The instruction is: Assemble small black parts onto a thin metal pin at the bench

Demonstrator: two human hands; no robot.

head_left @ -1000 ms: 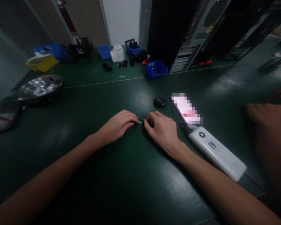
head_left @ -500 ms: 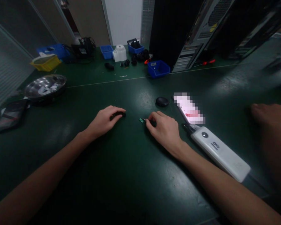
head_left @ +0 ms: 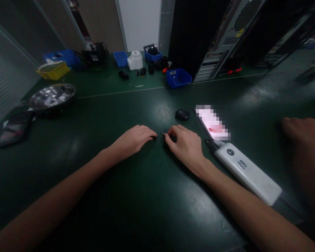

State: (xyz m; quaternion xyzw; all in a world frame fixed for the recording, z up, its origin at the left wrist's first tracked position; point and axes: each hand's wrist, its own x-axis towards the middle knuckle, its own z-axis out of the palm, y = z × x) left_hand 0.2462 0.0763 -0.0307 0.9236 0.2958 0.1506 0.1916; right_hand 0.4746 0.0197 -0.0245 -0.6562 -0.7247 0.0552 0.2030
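My left hand (head_left: pixel 136 140) hovers low over the dark green tabletop, fingers together and curled down. A small black piece (head_left: pixel 154 138) shows at its fingertips; most of it is hidden beneath the hand. Just to the right, my right hand (head_left: pixel 185 142) is closed around a thin pointed tool (head_left: pixel 162 133), whose light tip sticks out to the left past thumb and forefinger. Its exact kind is not clear. The two sets of fingertips are close but apart. Beyond my right hand lies a black rounded object (head_left: pixel 182 114) like a computer mouse.
A lit phone (head_left: pixel 212 122) and a white power bank (head_left: pixel 249 173) marked 18 lie to the right, by another person's hand (head_left: pixel 304 131). Farther off are a blue bin (head_left: pixel 178 78), a metal bowl (head_left: pixel 52 96), a yellow bin (head_left: pixel 53 70) and a black computer case (head_left: pixel 194 38).
My left hand has moved right, up to the tip of the tool. The small green board that lay by that tip is out of sight. My right hand has barely moved.
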